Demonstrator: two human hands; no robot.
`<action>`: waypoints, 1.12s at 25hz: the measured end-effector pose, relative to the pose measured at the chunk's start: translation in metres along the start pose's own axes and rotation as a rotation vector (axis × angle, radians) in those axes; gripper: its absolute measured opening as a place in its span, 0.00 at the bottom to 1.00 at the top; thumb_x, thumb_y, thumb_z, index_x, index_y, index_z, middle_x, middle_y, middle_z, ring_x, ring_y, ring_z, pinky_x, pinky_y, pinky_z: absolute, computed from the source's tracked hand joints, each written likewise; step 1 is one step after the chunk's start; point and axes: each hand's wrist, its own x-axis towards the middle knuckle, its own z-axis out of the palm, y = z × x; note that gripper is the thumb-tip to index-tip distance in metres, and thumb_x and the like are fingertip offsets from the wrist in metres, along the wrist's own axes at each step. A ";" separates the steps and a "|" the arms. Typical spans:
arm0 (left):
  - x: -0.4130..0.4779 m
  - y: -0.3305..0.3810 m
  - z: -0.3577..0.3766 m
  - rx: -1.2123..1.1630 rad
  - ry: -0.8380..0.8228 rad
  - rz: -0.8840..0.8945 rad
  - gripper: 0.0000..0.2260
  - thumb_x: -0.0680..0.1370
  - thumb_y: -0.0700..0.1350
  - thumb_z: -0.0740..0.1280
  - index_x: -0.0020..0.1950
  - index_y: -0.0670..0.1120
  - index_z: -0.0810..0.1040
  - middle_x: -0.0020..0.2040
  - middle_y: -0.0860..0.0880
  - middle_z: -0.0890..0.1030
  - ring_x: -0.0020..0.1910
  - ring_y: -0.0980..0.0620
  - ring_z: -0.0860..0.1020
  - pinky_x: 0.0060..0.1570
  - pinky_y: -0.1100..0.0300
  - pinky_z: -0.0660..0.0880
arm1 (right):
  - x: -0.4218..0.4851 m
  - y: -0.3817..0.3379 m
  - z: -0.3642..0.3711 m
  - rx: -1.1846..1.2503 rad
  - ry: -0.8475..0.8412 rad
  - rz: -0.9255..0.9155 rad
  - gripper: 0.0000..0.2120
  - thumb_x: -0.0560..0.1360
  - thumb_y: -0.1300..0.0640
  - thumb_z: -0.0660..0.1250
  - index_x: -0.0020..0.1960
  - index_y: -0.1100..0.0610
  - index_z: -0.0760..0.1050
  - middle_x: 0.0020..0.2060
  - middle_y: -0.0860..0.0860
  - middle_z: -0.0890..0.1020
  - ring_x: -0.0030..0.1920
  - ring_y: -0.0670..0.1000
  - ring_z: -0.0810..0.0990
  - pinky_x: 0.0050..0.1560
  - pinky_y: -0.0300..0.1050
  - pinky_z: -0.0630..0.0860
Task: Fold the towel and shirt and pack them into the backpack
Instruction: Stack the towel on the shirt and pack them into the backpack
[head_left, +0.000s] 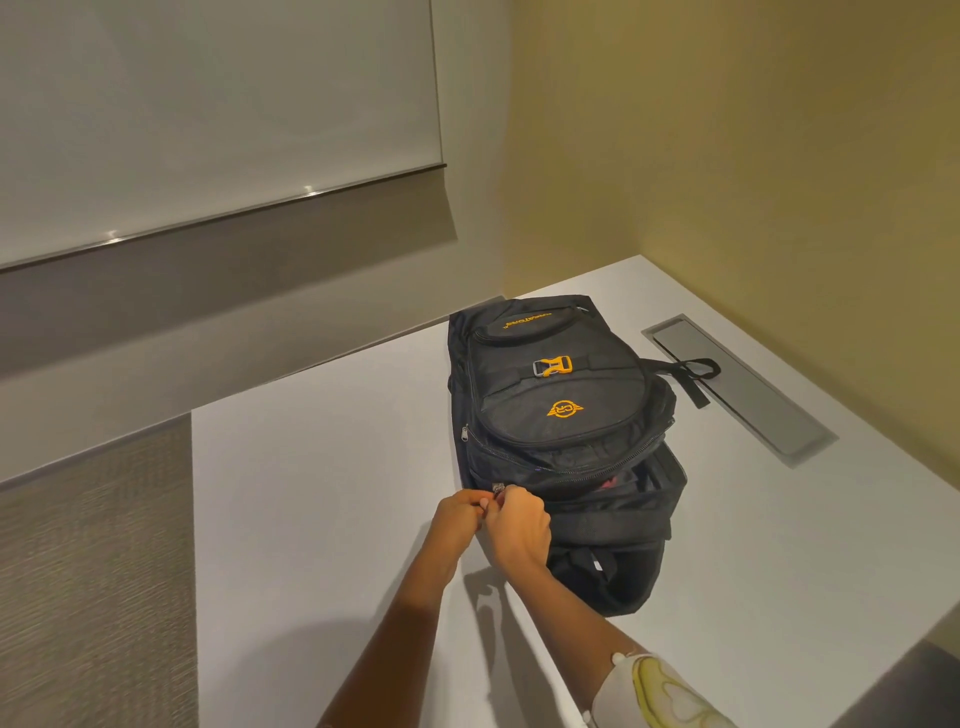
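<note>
Black fabric makes up the backpack (550, 384), which is laid flat on a pale grey table (322, 467), front panel up, its lettering upside down to the camera. An orange buckle (552, 366) is clipped across the front pocket, and an orange logo (565, 409) is stitched below it. The main compartment is seen partly unzipped along the near right side, and a bit of red cloth (610, 483) is glimpsed inside the gap; whether it is the towel or the shirt cannot be told.

Both hands are held together at the bag's near left corner. The zip pull (498, 487) is pinched by the curled fingers of the right hand (519, 525). The left hand (460, 512) is closed, fingers curled, on the backpack's edge just beside the pull and is touched by the right hand; exactly what is caught under its fingertips is hidden. A white sleeve (660, 691) with a yellow print is worn on the right forearm.

A strap (693, 371) is trailed from the bag's right side onto a recessed grey panel (743, 395) set into the tabletop. A lowered blind (208, 104) is seen at the far left, a yellowish wall (753, 130) at right, and grey carpet (93, 571) beside the table.
</note>
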 end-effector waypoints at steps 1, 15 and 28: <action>0.004 0.002 -0.001 -0.020 -0.011 -0.015 0.21 0.83 0.49 0.58 0.73 0.40 0.65 0.72 0.40 0.69 0.70 0.41 0.68 0.71 0.50 0.63 | 0.001 0.000 -0.001 0.005 0.006 -0.002 0.14 0.80 0.51 0.63 0.58 0.59 0.78 0.53 0.54 0.82 0.52 0.54 0.82 0.48 0.44 0.77; 0.016 -0.003 0.007 -0.190 0.090 0.038 0.22 0.80 0.59 0.62 0.61 0.42 0.76 0.61 0.43 0.78 0.62 0.41 0.76 0.63 0.47 0.71 | -0.001 0.005 -0.006 -0.027 0.005 -0.097 0.11 0.81 0.55 0.60 0.54 0.60 0.77 0.51 0.55 0.82 0.52 0.56 0.81 0.46 0.45 0.75; 0.025 0.003 0.012 -0.441 0.215 0.058 0.07 0.77 0.43 0.69 0.48 0.40 0.74 0.48 0.43 0.79 0.45 0.46 0.78 0.50 0.52 0.73 | -0.007 0.044 -0.069 0.033 0.065 -0.180 0.08 0.73 0.54 0.67 0.40 0.58 0.78 0.36 0.54 0.82 0.39 0.55 0.80 0.38 0.46 0.73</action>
